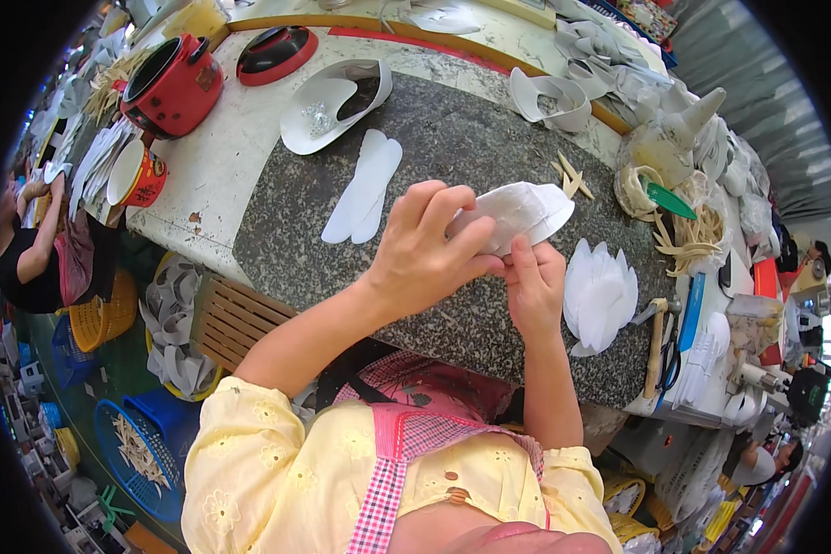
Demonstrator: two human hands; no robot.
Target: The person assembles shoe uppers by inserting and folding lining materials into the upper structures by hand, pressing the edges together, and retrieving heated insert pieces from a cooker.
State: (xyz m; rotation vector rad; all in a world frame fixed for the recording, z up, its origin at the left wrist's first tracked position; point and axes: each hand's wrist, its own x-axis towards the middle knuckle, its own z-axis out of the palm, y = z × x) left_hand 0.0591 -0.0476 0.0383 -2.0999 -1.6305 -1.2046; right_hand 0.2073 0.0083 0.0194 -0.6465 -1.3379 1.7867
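Note:
Over the dark speckled stone slab point(452, 120), both my hands hold a white curved piece point(531, 212) that looks like part of a shoe upper. My left hand point(425, 235) grips its left end between bent fingers and thumb. My right hand point(535, 282) pinches its lower edge with thumb and fingers. Left of my hands lie flat white insole-shaped pieces point(365, 189). To the right, thin white leaf-shaped pieces point(600, 297) are fanned out in a pile. Small tan strips point(572, 175) lie just beyond the held piece. A pale shoe upper point(303, 118) rests at the slab's far left.
A red pot point(177, 88), its lid point(277, 55) and a red paper cup point(138, 175) stand at left. A green-handled tool point(671, 200), a hammer point(656, 346) and scissors point(674, 365) lie right. Blue baskets point(143, 457) stand below left. Another person point(42, 240) works far left.

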